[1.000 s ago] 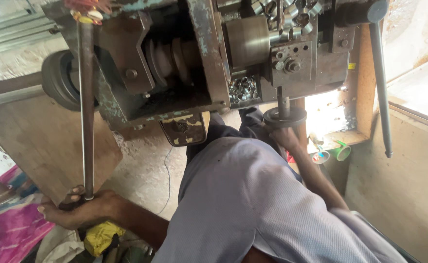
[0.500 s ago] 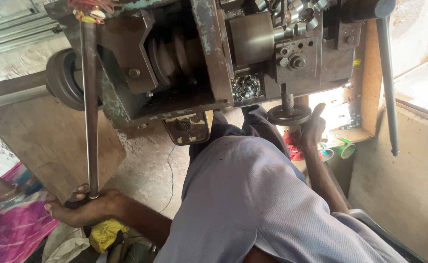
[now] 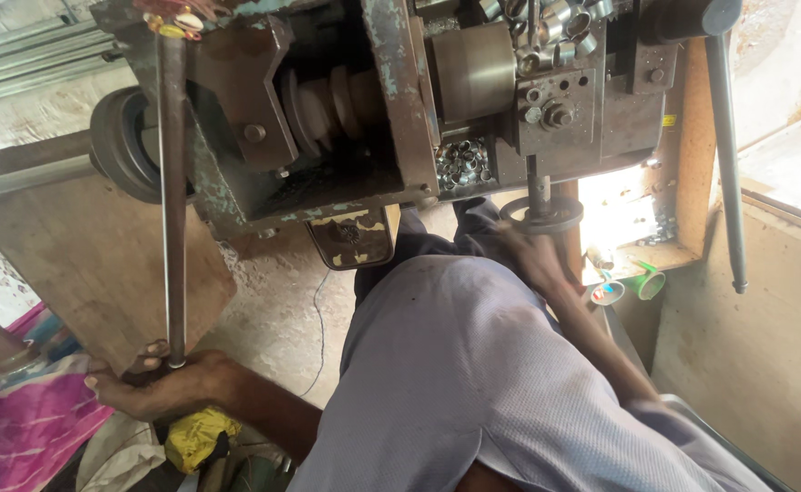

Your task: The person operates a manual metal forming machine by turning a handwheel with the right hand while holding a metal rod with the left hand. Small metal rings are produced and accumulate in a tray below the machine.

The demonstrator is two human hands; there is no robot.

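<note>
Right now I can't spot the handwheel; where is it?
In the head view, the handwheel hangs under the machine, right of centre, with the right hand at it, beside the bright opening.

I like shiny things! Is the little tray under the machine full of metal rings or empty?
Holding rings, not empty: shiny metal rings lie heaped in the machine's recess.

Long steel lever rod (image 3: 173,196): dark, near-vertical, 9 o'clock side of the lathe, lower end gripped in left hand (image 3: 159,383). Small round handwheel (image 3: 540,215): dark metal, at 1 o'clock, right hand (image 3: 532,260) touching its underside, blurred.
</note>
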